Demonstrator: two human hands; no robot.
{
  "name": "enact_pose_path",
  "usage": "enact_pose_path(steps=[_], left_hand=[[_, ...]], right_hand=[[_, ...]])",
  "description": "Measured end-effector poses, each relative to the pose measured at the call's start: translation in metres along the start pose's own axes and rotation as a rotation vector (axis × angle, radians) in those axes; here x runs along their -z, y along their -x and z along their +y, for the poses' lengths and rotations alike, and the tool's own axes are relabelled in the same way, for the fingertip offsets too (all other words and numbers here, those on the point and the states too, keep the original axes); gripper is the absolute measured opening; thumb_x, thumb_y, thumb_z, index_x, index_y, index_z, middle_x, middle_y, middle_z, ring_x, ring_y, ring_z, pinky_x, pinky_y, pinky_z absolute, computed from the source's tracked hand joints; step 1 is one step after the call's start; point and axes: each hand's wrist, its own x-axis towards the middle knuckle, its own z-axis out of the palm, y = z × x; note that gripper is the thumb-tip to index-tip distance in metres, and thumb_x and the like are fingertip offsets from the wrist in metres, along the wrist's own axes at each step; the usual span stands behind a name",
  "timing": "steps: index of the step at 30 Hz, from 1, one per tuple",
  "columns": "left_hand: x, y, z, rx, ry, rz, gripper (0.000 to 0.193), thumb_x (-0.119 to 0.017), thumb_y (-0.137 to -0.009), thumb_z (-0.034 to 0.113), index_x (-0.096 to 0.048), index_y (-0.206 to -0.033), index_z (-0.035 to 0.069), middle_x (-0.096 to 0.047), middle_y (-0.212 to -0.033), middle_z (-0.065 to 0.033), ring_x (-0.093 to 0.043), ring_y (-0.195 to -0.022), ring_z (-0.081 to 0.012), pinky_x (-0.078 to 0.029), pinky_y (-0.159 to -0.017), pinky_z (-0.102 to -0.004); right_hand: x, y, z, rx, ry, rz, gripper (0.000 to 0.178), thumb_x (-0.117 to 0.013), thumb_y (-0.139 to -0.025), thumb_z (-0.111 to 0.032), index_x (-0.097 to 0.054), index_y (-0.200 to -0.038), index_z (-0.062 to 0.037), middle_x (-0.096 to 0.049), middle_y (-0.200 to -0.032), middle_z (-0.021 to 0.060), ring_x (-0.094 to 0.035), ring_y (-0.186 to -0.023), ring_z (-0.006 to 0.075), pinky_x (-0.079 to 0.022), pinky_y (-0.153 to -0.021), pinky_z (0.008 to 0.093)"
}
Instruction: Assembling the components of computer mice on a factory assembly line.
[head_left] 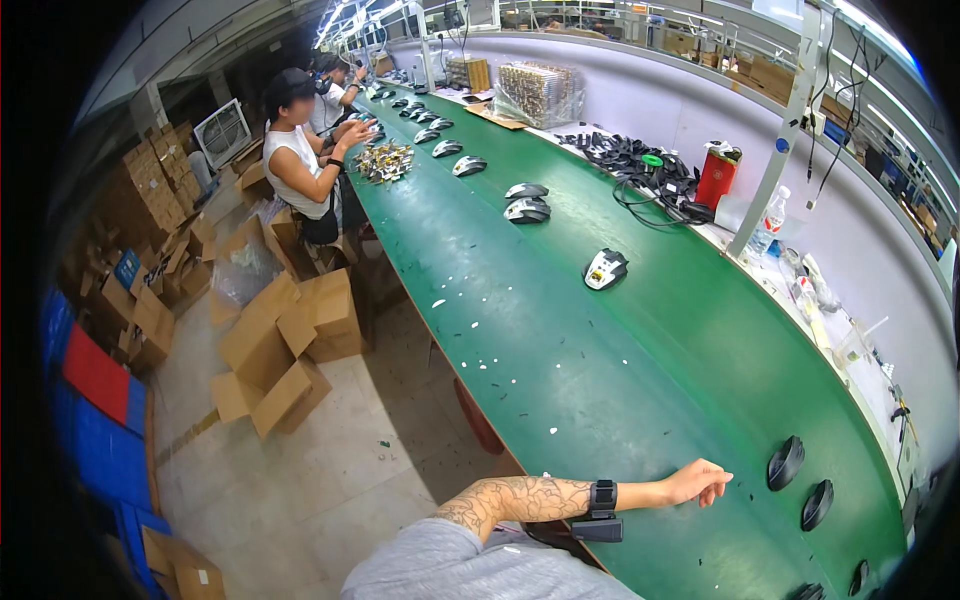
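While the forearm lies stretched across the green worktop (pixel 600 380) in the head view, the left hand (pixel 700 484) rests on its surface with fingers loosely curled and holds nothing. The nearest black mouse shell (pixel 786 462) stands just beside the hand, on its right, not touching it. A second black shell (pixel 817 505) is behind the first one. The right hand is outside the picture.

Long green conveyor bench (pixel 600 380), pale tiled floor (pixel 300 480), cardboard boxes (pixel 280 350), ceiling strip lights (pixel 335 15).
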Motion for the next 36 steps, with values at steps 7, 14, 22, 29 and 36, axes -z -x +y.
enact_pose_path(steps=[7, 14, 22, 29, 36], left_hand=[[-0.002, 0.004, 0.004, 0.028, -0.011, -0.007, 0.036, -0.048, -0.09, 0.035, -0.053, -0.07, 0.006, -0.054, -0.059, -0.0018, -0.052, -0.054, -0.0097, -0.037, -0.051, -0.0226], [-0.002, 0.001, -0.002, -0.025, 0.011, -0.026, 0.032, -0.051, -0.089, 0.03, -0.052, -0.069, 0.005, -0.055, -0.061, -0.0022, -0.052, -0.055, -0.0102, -0.039, -0.053, -0.0238], [0.0, 0.007, 0.002, -0.015, -0.011, -0.018, 0.03, -0.05, -0.089, 0.027, -0.052, -0.07, 0.005, -0.054, -0.062, -0.0026, -0.052, -0.057, -0.0101, -0.041, -0.054, -0.0246], [-0.001, -0.007, -0.011, 0.008, 0.017, -0.071, 0.024, -0.052, -0.089, 0.022, -0.055, -0.074, 0.004, -0.056, -0.07, -0.0024, -0.054, -0.062, -0.0096, -0.045, -0.058, -0.0248], [0.003, 0.003, -0.001, 0.036, -0.058, -0.054, 0.017, -0.053, -0.088, 0.022, -0.056, -0.082, 0.007, -0.057, -0.067, -0.001, -0.054, -0.062, -0.0092, -0.042, -0.057, -0.0225]], right_hand=[[0.02, -0.006, -0.007, 0.121, -0.137, 0.109, 0.014, -0.052, -0.076, -0.011, -0.061, -0.083, -0.0021, -0.055, -0.091, 0.0228, -0.052, -0.084, 0.0404, -0.045, -0.07, 0.0506], [0.049, -0.011, -0.022, 0.236, -0.271, 0.211, 0.012, -0.051, -0.075, -0.008, -0.06, -0.078, -0.0005, -0.056, -0.084, 0.0224, -0.053, -0.079, 0.0396, -0.045, -0.068, 0.0487], [0.076, -0.022, -0.046, 0.362, -0.42, 0.316, 0.01, -0.051, -0.073, -0.004, -0.06, -0.072, 0.0014, -0.057, -0.076, 0.022, -0.053, -0.072, 0.0387, -0.045, -0.065, 0.0466], [0.116, -0.025, -0.055, 0.381, -0.443, 0.434, 0.009, -0.048, -0.066, 0.003, -0.057, -0.067, 0.0018, -0.055, -0.068, 0.0219, -0.05, -0.062, 0.0381, -0.042, -0.064, 0.047], [0.081, -0.021, -0.036, 0.199, -0.455, 0.266, 0.028, -0.046, -0.071, 0.013, -0.061, -0.089, -0.0013, -0.058, -0.094, 0.0131, -0.055, -0.091, 0.0306, -0.044, -0.08, 0.0384]])
